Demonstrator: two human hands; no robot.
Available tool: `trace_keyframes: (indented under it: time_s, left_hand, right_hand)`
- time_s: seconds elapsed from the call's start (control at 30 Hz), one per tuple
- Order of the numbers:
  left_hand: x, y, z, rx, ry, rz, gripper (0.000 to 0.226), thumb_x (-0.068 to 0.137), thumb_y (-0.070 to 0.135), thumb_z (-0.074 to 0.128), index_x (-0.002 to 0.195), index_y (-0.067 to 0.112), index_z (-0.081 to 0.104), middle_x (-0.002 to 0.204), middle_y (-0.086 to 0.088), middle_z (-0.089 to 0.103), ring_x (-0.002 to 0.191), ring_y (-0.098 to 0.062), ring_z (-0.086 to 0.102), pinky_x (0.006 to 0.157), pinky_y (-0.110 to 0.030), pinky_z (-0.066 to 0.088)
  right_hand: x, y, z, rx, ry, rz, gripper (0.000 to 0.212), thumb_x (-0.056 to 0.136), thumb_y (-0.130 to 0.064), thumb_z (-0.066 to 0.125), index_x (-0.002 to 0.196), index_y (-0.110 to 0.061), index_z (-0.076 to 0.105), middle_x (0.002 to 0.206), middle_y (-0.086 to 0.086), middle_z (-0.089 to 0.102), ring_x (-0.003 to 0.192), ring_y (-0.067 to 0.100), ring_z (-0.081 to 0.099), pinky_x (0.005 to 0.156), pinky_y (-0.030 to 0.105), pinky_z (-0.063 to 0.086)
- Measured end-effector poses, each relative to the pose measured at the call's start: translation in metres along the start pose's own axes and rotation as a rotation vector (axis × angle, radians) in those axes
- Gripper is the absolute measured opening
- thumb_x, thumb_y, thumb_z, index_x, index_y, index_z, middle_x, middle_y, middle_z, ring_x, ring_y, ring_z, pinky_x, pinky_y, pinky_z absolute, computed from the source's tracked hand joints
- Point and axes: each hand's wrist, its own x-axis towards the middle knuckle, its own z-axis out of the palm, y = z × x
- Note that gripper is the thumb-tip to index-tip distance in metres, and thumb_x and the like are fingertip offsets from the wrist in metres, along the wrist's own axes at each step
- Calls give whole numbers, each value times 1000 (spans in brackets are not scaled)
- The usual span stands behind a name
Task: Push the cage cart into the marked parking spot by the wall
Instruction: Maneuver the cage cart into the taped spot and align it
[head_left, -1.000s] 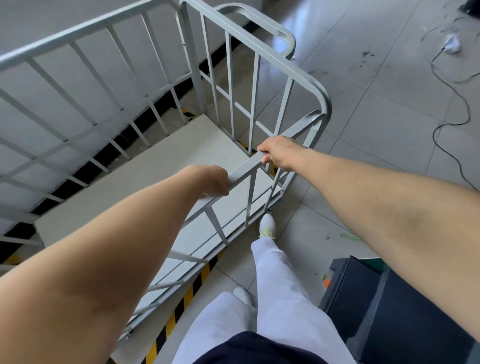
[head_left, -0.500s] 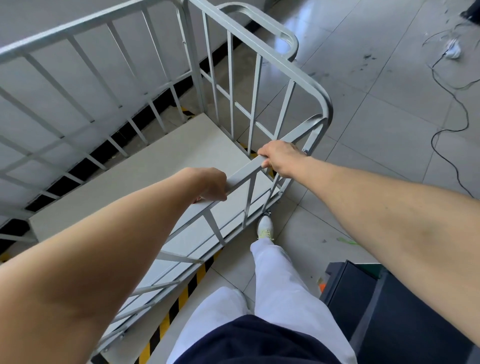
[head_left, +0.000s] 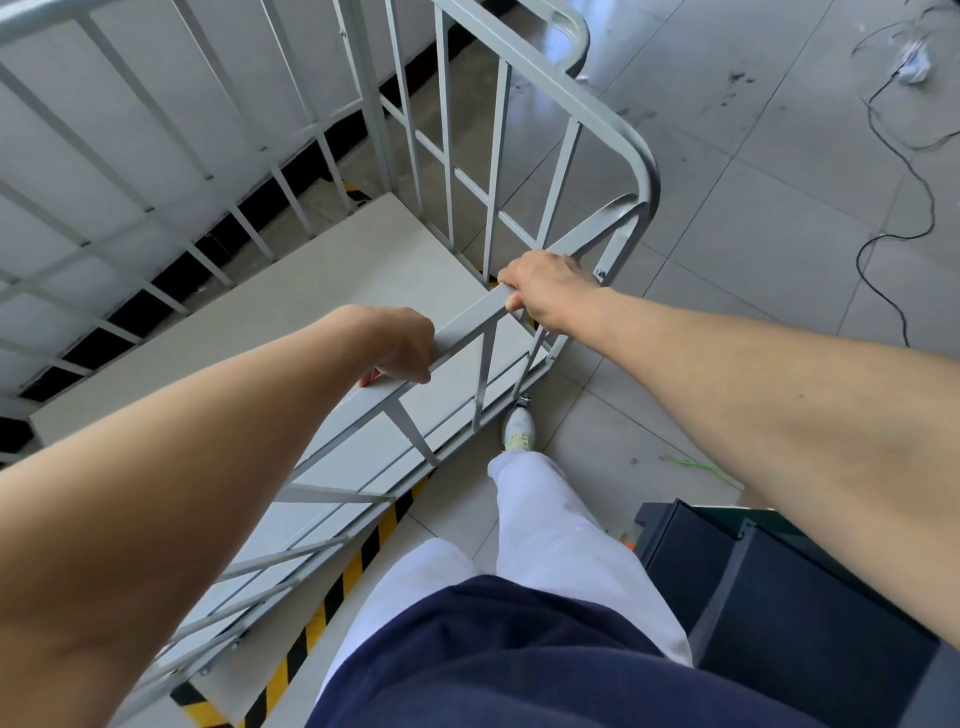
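Observation:
The grey metal cage cart fills the left and middle of the view, its barred far side close along the white wall. Its pale flat deck carries nothing. My left hand and my right hand both grip the slanted flat bar on the cart's near side, the right one close to the rounded corner post. Yellow-and-black striped floor tape runs under the cart's near edge, and another piece shows by the wall.
A black box or case stands on the tiled floor just right of my legs. A black cable snakes across the tiles at the far right. My forward foot is beside the cart's near corner wheel.
The cart has rolled a little further toward the wall and I have stepped after it. Both hands keep the same grip on the bar.

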Motion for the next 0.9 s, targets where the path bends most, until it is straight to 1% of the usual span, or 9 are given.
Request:
trace_keyframes:
  time_s: [0.1,0.17,0.23,0.37,0.53,0.67,0.77,0.83,0.9]
  left_hand:
    - [2,0,2,4,17,2,33,94,30,55,98,-1,64,93,-15,72,43,-22,57,73,-32,55]
    - [3,0,4,8,23,3,33,94,30,54,99,-1,64,95,-17,72,44,-22,57,71,-31,54]
    - [3,0,6,5,25,8,32,94,30,54,95,-1,63,92,-16,71,47,-25,58,68,-29,51]
    - [0,-2,3,3,40,32,30,95,31,55,87,2,55,84,-12,62,55,-30,62,73,-33,53]
    - [-1,-2,4,2,41,25,31,94,32,54,93,1,61,85,-13,65,57,-30,64,77,-35,56]
    - [-11,4,3,23,84,39,21,97,28,52,93,7,55,90,-11,56,48,-17,45,74,-30,45]
    - [-14,5,4,12,93,40,28,97,27,52,106,2,61,90,-12,54,49,-19,42,77,-32,45]
    - [-15,3,7,-13,87,40,31,97,26,52,112,1,62,91,-13,57,48,-18,42,74,-32,44]
    - [-17,3,7,-35,97,40,31,97,25,51,114,2,62,84,-9,54,49,-18,41,71,-31,42]
  right_hand:
    - [-1,1,0,-47,32,-54,34,86,3,36,61,-18,42,80,-5,63,90,25,54,74,26,36]
    - [-1,1,1,-99,50,-93,35,86,6,37,60,-18,40,96,2,69,96,27,56,75,26,37]
    - [-1,2,3,-127,59,-100,38,87,5,39,58,-19,37,101,3,70,97,28,56,75,27,37]
    - [1,4,2,-159,61,-95,39,91,-1,44,57,-19,35,92,4,65,87,25,52,71,28,35]
    - [3,4,10,-164,61,-69,37,93,-4,46,60,-20,37,76,-3,51,87,28,57,70,31,38]
    - [0,0,10,-171,27,-56,19,95,-12,48,76,-15,47,90,8,51,91,32,57,80,39,47]
    - [-3,-4,9,-196,15,-50,14,97,-14,47,83,-15,47,95,9,45,98,35,56,86,43,47]
    - [-6,-7,7,-206,-6,-38,12,97,-15,46,85,-15,45,98,11,44,101,35,56,89,42,46]
    - [-7,-10,3,-217,-33,-34,11,97,-15,46,87,-16,44,104,13,47,108,35,54,90,41,44]
